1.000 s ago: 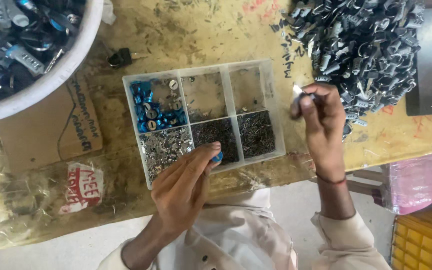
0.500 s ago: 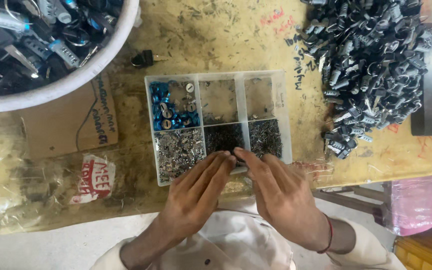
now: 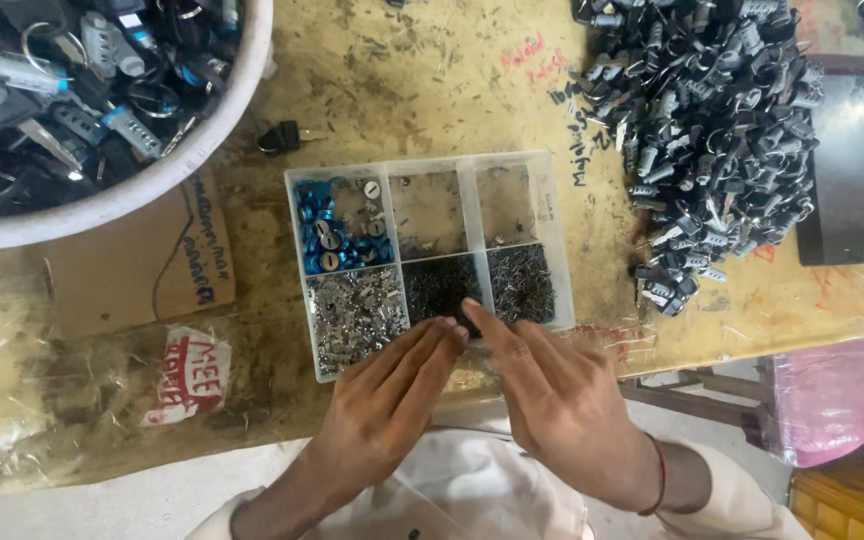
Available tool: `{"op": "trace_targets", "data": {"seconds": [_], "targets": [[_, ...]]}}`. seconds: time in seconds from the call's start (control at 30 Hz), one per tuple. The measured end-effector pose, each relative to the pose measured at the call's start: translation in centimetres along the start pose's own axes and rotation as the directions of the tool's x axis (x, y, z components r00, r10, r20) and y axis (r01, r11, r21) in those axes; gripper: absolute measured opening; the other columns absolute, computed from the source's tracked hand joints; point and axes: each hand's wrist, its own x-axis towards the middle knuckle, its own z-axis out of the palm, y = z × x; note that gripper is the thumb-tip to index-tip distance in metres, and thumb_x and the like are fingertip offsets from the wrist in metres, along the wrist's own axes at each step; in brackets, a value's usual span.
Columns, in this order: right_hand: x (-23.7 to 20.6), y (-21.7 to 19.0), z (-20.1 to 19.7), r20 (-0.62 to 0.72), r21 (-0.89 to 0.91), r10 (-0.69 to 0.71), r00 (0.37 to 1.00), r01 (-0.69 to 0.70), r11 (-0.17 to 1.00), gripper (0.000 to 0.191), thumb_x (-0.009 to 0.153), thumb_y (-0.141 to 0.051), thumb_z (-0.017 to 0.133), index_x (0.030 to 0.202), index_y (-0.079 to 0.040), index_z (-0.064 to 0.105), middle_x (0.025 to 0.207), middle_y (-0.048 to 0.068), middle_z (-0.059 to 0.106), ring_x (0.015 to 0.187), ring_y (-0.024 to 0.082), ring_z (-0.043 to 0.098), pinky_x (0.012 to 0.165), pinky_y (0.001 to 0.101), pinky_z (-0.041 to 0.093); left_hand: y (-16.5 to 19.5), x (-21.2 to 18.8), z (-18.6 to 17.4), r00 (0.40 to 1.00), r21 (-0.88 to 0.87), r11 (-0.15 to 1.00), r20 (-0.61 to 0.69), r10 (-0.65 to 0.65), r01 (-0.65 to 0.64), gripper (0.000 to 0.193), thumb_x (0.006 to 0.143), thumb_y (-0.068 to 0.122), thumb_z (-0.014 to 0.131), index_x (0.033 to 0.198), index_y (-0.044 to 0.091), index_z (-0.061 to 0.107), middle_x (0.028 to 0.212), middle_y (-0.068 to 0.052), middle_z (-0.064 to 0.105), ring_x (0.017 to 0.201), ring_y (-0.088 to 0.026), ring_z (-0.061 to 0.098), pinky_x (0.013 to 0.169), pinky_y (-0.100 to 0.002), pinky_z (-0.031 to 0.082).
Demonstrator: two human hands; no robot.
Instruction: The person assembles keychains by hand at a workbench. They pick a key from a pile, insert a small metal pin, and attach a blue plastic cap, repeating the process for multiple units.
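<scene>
The clear plastic compartment box (image 3: pixel 542 240) sits at the centre of the worn yellow surface (image 3: pixel 452 90), with six cells in two rows. Upper row: blue rings and small silver cylinders (image 3: pixel 337 230) at the 9 o'clock end, then two nearly bare cells. Lower row: bright silver metal parts (image 3: pixel 357 310) at the 9 o'clock end, then two cells of small dark parts (image 3: pixel 522 280).

The left hand (image 3: pixel 392 400) lies flat, fingers extended and together, at the 6 o'clock edge of the box, fingertips at the middle lower cell. The right hand (image 3: pixel 557 400) is likewise open and flat, fingertips meeting those of the left hand at the same edge. Whether a small part is pinched between the fingertips cannot be determined.

Surrounding items: a white basin of keys and lock cylinders (image 3: pixel 152 180) at 10 o'clock; a heap of dark lock barrels with keys (image 3: pixel 712 130) at 2 o'clock, near the box; a cardboard piece (image 3: pixel 142 270) at 9 o'clock; a plastic bag (image 3: pixel 192 375) at 8 o'clock; a pink bag (image 3: pixel 817 400) at 4 o'clock, below the surface.
</scene>
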Motion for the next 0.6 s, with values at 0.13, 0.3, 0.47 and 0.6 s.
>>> {"op": "trace_targets", "data": {"seconds": [0.13,0.3,0.47,0.6], "targets": [[-0.2,-0.7,0.0,0.068,-0.069,-0.023,0.997,0.027,0.997,0.069,0.075,0.011,0.061,0.143,0.011,0.05,0.08,0.009,0.06,0.063,0.019,0.062,0.053,0.0345,0.052,0.5,-0.6,-0.2,0.999,-0.034,0.999,0.049,0.006,-0.004,0.049,0.079,0.0,0.067,0.125,-0.014,0.059,0.125,-0.028,0.067,0.118,-0.04,0.07,0.093,-0.045,0.061],[-1.6,-0.4,1.0,0.107,-0.072,0.011,0.994,-0.003,0.997,0.079,0.07,0.009,0.06,0.147,0.01,0.045,0.084,0.01,0.059,0.067,0.021,0.063,0.055,0.0352,0.053,1.2,-1.1,0.9,0.999,-0.069,0.997,0.03,-0.037,0.039,0.051,0.076,-0.008,0.065,0.126,-0.013,0.058,0.123,-0.026,0.069,0.115,-0.038,0.072,0.094,-0.044,0.062],[-0.1,-1.1,0.8,0.14,0.011,0.096,0.985,-0.098,0.995,0.082,0.074,0.008,0.061,0.153,0.009,0.037,0.088,0.013,0.061,0.067,0.026,0.063,0.058,0.0373,0.053,1.6,-1.3,2.0,0.984,-0.279,0.959,-0.15,-0.096,0.051,0.041,0.09,-0.011,0.068,0.124,-0.001,0.048,0.119,-0.026,0.068,0.112,-0.041,0.074,0.088,-0.044,0.065],[2.7,1.3,-3.5,0.27,0.458,-0.282,0.921,0.135,0.879,0.064,0.092,0.002,0.058,0.153,0.003,0.04,0.106,0.016,0.069,0.085,0.026,0.07,0.068,0.0326,0.057,1.8,-1.7,1.2,0.99,-0.449,0.891,-0.084,-0.115,0.065,0.046,0.1,-0.001,0.069,0.133,0.003,0.038,0.115,-0.021,0.07,0.1,-0.032,0.077,0.085,-0.042,0.067]]}}
